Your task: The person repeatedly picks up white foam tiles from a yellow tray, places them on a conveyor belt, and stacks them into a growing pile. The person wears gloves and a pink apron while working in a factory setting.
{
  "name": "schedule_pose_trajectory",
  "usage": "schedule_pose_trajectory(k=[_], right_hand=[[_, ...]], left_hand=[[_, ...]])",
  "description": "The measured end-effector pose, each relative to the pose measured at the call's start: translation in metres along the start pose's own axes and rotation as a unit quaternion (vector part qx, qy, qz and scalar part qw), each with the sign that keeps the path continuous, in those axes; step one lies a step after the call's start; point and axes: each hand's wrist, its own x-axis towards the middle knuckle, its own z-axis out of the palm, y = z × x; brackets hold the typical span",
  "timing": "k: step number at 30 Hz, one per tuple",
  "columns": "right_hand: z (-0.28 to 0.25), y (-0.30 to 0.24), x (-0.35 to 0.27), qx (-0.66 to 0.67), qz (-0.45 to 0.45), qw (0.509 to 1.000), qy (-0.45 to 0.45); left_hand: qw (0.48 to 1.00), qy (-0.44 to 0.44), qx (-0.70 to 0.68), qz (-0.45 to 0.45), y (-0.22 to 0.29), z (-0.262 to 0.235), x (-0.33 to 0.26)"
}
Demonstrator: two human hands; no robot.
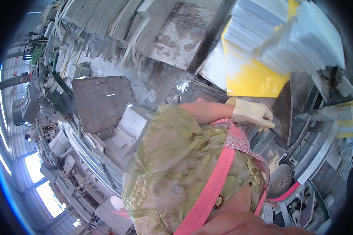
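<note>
My left hand [255,113], in a cream rubber glove, reaches across in front of my body. Its fingers are curled in, and nothing shows sticking out of them. A dark, worn board [283,113] stands close beside these fingers. Past the pink apron strap, part of my right hand [273,161] shows in a similar glove, with its fingers apart; my body hides the rest. Near it is a round grey, stained disc-like surface [280,181]. Beyond my left hand is a yellow panel [249,80] beside stacks of pale slabs [302,47].
Long bundles of pale strips [102,27] are stacked at the upper left. A stained flat sheet [180,35] lies beside them. A brown board [102,102] and a light box [132,120] are to my left. Scrap pieces [302,207] lie at the lower right.
</note>
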Motion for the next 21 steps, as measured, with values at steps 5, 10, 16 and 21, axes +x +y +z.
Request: schedule_pose_trajectory(k=[5,10,16,21], right_hand=[[-0.051,-0.082,0.040,-0.127,-0.207,0.968,-0.064],[-0.120,-0.109,0.043,-0.119,-0.216,0.969,0.017],[-0.212,-0.049,0.062,-0.416,-0.472,0.770,0.109],[-0.234,0.039,0.136,-0.418,-0.184,0.851,0.259]], left_hand=[[0.995,0.098,-0.026,-0.019,-0.003,0.059,0.066],[0.994,0.107,-0.004,0.021,0.014,0.118,0.113],[0.989,0.135,0.048,0.020,0.025,0.152,0.125],[0.976,0.139,0.071,0.150,0.015,0.140,0.119]])
